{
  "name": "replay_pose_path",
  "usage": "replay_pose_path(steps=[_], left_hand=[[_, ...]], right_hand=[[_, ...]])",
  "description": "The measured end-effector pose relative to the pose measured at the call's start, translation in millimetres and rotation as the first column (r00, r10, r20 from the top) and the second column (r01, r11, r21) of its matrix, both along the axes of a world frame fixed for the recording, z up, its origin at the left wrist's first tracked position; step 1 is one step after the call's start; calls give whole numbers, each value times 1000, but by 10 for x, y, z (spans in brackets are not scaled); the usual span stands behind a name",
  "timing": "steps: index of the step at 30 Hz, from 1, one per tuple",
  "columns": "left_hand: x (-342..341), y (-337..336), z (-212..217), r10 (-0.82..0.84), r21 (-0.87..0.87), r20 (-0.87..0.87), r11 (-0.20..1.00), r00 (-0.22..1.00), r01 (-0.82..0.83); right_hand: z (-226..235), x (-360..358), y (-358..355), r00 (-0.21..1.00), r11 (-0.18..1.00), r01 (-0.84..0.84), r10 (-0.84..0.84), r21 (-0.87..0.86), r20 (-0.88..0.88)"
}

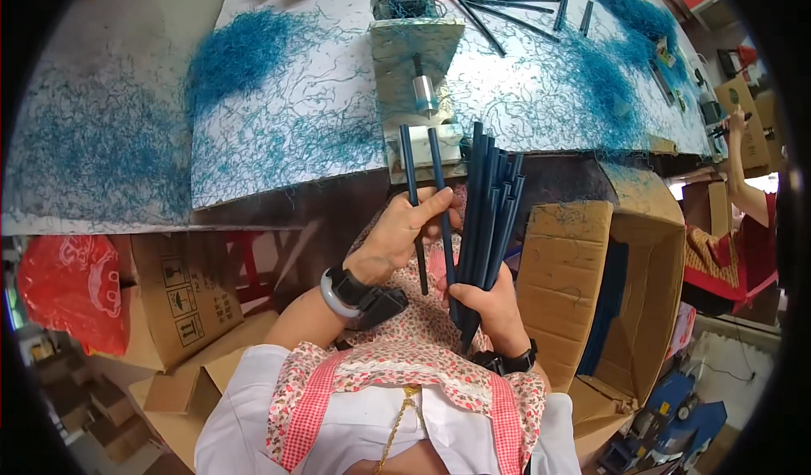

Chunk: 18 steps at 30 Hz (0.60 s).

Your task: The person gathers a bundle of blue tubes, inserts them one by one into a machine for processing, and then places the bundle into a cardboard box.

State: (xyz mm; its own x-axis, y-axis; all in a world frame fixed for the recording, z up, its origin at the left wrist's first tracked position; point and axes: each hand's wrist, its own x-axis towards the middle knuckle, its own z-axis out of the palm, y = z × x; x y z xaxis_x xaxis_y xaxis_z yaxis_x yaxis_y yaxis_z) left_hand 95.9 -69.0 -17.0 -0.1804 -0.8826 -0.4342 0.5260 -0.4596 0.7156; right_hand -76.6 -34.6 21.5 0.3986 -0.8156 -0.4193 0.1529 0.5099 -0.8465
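- Plainly, in the head view, the left hand (410, 223) pinches two dark tubes (410, 162), long axes running from just before twelve toward six o'clock.
- From that hand, the metal cylinder (424, 95) lies at twelve, just beyond the tubes' upper ends; the left hand is nearer it.
- Between four and five o'clock, the right hand (492, 306) wraps a tube bundle (483, 213) leaning toward one.

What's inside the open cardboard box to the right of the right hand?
Dark blue pieces show inside the cardboard box, resembling the tubes in the right hand. Its left flap hides part of the interior; their count and whatever lies beneath can't be seen.
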Motion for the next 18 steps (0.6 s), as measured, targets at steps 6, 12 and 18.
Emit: replay_pose_path(steps=[6,12,18], left_hand=[[18,-138,-60,58,-9,34,998,998,-58],[27,-122,83,-6,31,-42,999,999,7],[-152,-15,-144,114,62,-380,993,918,-98]], right_hand=[[-81,110,-145,999,998,31,-34,-59,-36],[-330,-21,12,995,995,-27,17,-99,-101],[-342,15,14,963,926,-173,87,-336,-256]])
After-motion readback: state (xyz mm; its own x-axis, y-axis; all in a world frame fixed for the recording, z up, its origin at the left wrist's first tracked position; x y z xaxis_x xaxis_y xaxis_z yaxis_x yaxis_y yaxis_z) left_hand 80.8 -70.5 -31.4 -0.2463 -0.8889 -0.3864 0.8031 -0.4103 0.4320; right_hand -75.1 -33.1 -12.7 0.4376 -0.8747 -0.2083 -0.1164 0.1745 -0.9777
